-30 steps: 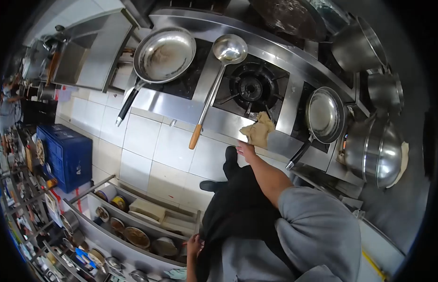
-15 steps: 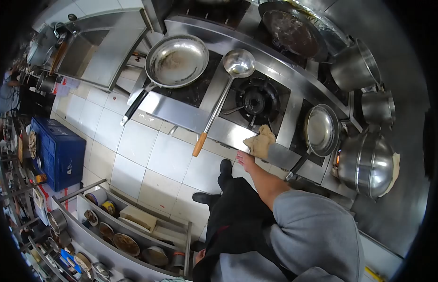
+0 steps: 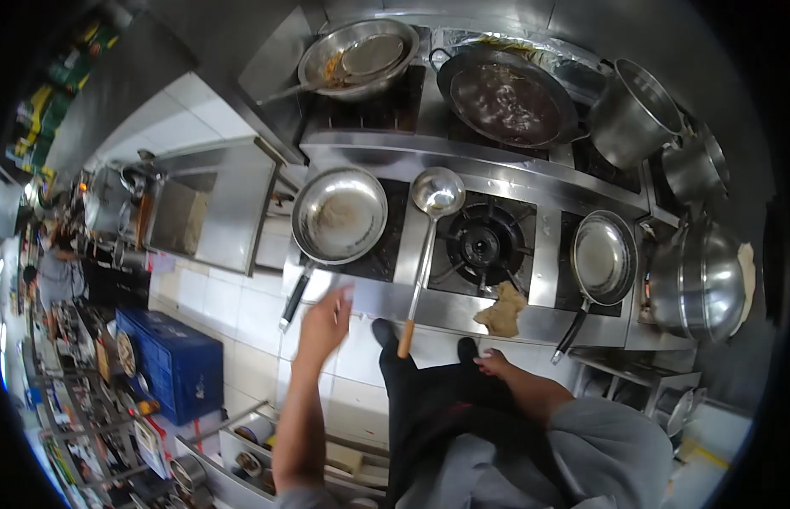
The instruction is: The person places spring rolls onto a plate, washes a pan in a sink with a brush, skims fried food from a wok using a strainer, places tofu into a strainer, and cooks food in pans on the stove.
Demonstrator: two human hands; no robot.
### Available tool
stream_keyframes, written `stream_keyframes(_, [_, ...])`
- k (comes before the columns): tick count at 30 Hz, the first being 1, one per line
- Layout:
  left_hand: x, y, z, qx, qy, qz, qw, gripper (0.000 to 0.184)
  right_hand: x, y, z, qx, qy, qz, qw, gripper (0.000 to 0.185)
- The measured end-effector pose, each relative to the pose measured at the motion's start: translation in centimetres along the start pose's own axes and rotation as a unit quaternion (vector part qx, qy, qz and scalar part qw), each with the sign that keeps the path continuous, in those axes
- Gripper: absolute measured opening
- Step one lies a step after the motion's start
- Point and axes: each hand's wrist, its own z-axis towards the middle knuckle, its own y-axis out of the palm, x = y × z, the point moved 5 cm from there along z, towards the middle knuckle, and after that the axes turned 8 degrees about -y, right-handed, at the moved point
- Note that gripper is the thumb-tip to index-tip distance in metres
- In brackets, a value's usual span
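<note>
My left hand (image 3: 327,321) is raised over the floor in front of the stove, fingers loosely apart and slightly blurred, holding nothing. Nearest to it is the black handle of a large frying pan (image 3: 339,216) on the left burner; a gap shows between them. My right hand (image 3: 492,362) hangs low before the stove's front edge, empty, with loosely bent fingers. A crumpled tan cloth (image 3: 503,310) lies on that edge just above it. Between the two hands, a ladle (image 3: 437,193) with a wooden grip rests across the steel stove top.
A smaller frying pan (image 3: 602,258) sits on the right burner, beside a large steel pot (image 3: 696,276). Behind stand a dark wok (image 3: 507,97) of liquid and a tall pot (image 3: 637,114). Left are a sink (image 3: 229,204) and a blue crate (image 3: 170,365); a person (image 3: 60,276) stands beyond.
My left hand has risen from low by my body toward the large pan's handle. My right hand has drawn back from near the cloth. The view has turned, showing more of the back burners.
</note>
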Motion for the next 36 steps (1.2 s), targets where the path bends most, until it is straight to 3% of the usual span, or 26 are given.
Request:
stream_keyframes(2, [2.5, -4.3, 10.2, 0.071, 0.13, 0.01, 0.989, 0.023, 2.9, -0.4, 0.0, -0.011, -0.072, -0.025, 0.997, 0.067])
stream_keyframes(3, [3.9, -6.4, 14.9, 0.094, 0.178, 0.069, 0.977, 0.023, 2.8, -0.5, -2.3, 0.002, -0.072, 0.047, 0.996, 0.054])
stream_keyframes(4, [4.4, -8.0, 20.0, 0.122, 0.205, 0.055, 0.97, 0.022, 3.4, -0.9, -4.0, 0.013, -0.093, 0.018, 0.995, 0.044])
stream_keyframes(5, [5.0, -9.4, 24.9, 0.156, 0.218, 0.092, 0.959, 0.021, 5.8, -1.1, -5.6, 0.039, -0.036, 0.107, 0.993, 0.038])
stream_keyframes(6, [4.9, -10.2, 30.2, 0.177, 0.189, 0.142, 0.955, 0.023, 8.7, -0.7, -7.5, 0.106, -0.035, 0.28, 0.954, 0.034])
stream_keyframes(10, [4.2, -12.0, 46.7, 0.193, 0.151, 0.255, 0.935, 0.027, 14.0, 5.1, -19.5, 0.296, 0.104, 0.423, 0.85, 0.032])
stream_keyframes(12, [1.4, -11.0, 53.5, 0.107, 0.026, 0.337, 0.935, 0.025, 16.1, 10.5, -23.7, 0.342, 0.164, 0.46, 0.803, 0.031])
stream_keyframes(14, [1.1, -10.6, 54.9, -0.03, -0.024, 0.349, 0.936, 0.026, 17.6, 16.6, -27.3, 0.342, 0.206, 0.488, 0.776, 0.028])
stream_keyframes(16, [1.0, -10.8, 55.0, -0.154, -0.127, 0.325, 0.924, 0.027, 17.9, 22.4, -29.4, 0.289, 0.176, 0.52, 0.784, 0.018])
stream_keyframes(19, [-3.0, -10.5, 61.0, -0.142, -0.139, 0.265, 0.944, 0.027, 15.7, 28.1, -30.6, 0.255, 0.18, 0.529, 0.789, 0.018])
stream_keyframes(23, [-0.2, -12.9, 58.6, -0.11, -0.148, 0.24, 0.953, 0.027, 13.5, 31.3, -28.6, 0.259, 0.155, 0.537, 0.788, 0.018])
stream_keyframes(25, [1.7, -13.6, 56.8, -0.1, -0.047, 0.269, 0.957, 0.026, 12.4, 31.4, -27.5, 0.27, 0.134, 0.546, 0.782, 0.018])
stream_keyframes(26, [0.9, -13.6, 56.5, -0.1, -0.048, 0.273, 0.956, 0.026, 11.8, 31.0, -26.8, 0.278, 0.123, 0.551, 0.777, 0.018])
stream_keyframes(28, [2.3, -14.0, 56.1, 0.065, 0.225, 0.394, 0.889, 0.027, 9.4, 29.6, -25.8, 0.292, 0.103, 0.566, 0.764, 0.018])
stream_keyframes(29, [3.1, -13.9, 54.4, 0.063, 0.231, 0.399, 0.885, 0.027, 8.3, 28.9, -25.6, 0.299, 0.095, 0.575, 0.756, 0.018])
stream_keyframes(31, [5.7, -12.3, 49.5, 0.031, 0.215, 0.523, 0.824, 0.024, 6.1, 28.0, -25.1, 0.307, 0.086, 0.59, 0.742, 0.018])
stream_keyframes(32, [5.9, -11.7, 48.5, 0.031, 0.222, 0.523, 0.822, 0.024, 5.5, 27.6, -25.1, 0.337, 0.092, 0.588, 0.73, 0.021])
stream_keyframes(34, [3.0, -11.1, 47.2, -0.036, 0.123, 0.577, 0.807, 0.022, 5.8, 28.5, -25.7, 0.366, 0.102, 0.583, 0.718, 0.024])
stream_keyframes(36, [2.2, -11.6, 47.7, -0.016, 0.148, 0.529, 0.835, 0.02, 5.6, 29.1, -24.8, 0.33, 0.098, 0.557, 0.756, 0.027])
